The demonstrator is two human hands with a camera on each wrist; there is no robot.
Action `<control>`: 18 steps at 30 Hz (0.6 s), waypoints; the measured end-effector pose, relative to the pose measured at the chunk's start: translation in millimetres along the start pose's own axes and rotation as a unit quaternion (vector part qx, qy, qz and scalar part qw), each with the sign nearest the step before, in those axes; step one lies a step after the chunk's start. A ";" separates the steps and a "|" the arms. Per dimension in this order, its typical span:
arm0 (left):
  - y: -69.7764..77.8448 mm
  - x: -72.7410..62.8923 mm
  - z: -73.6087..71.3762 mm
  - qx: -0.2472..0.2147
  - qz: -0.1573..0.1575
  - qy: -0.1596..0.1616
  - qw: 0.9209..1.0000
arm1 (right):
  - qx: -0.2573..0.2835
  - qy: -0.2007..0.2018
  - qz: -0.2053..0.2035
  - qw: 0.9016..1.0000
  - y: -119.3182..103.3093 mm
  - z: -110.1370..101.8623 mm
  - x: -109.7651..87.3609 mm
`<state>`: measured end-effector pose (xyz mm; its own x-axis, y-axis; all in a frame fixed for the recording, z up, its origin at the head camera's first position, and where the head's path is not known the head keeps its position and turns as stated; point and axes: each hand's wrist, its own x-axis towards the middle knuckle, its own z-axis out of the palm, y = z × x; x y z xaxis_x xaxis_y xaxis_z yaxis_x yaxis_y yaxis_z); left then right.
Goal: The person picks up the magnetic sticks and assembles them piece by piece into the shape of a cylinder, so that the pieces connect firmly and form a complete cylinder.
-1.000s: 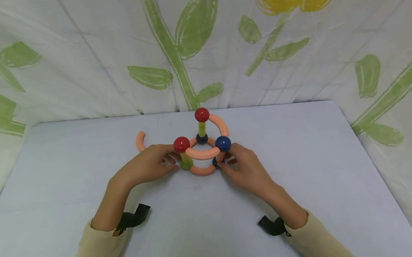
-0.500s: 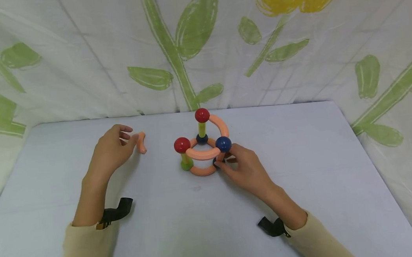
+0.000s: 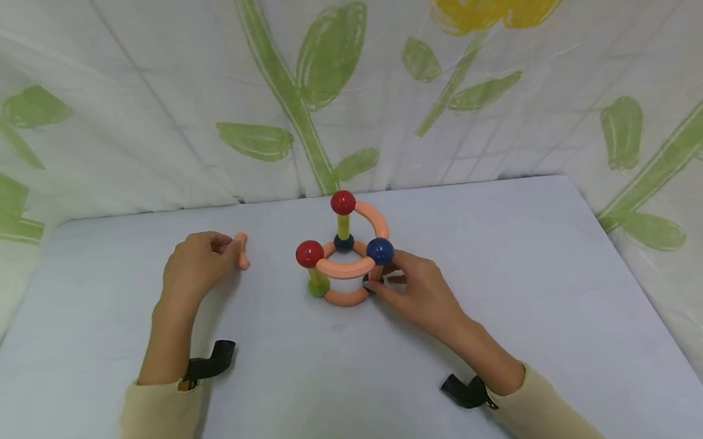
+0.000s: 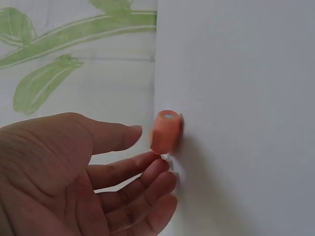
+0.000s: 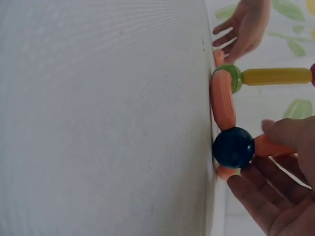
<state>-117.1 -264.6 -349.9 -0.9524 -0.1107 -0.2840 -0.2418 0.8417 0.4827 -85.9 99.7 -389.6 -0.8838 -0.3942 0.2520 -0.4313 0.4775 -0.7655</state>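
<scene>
In the head view my left hand reaches to a loose curved orange rod on the table. In the left wrist view the thumb stands apart from this rod, while the index fingertip is right at its lower end. My right hand holds the near right upright of a ball-and-rod toy frame. In the right wrist view its thumb and fingers lie either side of an orange rod, just above a dark blue ball. Red balls and a blue ball top the frame.
The toy frame stands on a white table. Behind the table hangs a white curtain with painted green leaves and a yellow flower. A black wrist mount sits on the left forearm, another mount on the right.
My left hand has let go of the frame's green-ball corner and moved left to the loose curved rod. The right hand stays at the frame. The head view has tilted slightly up.
</scene>
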 end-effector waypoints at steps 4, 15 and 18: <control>4.4 2.6 -4.1 0.005 -0.007 0.002 1.000 | 0.012 0.012 -0.001 1.000 -0.7 0.9 2.6; 17.5 3.9 -0.8 0.027 -0.011 -0.011 1.000 | 0.016 0.006 0.002 1.000 -0.7 2.3 -1.1; 19.5 6.0 0.0 0.021 0.000 -0.013 1.000 | -0.004 0.009 0.001 1.000 0.5 2.1 -0.3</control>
<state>-127.5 -248.8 -342.2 -0.9472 -0.0963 -0.3058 -0.2324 0.8631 0.4483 -85.5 98.4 -391.2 -0.8877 -0.3789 0.2616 -0.4312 0.4849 -0.7609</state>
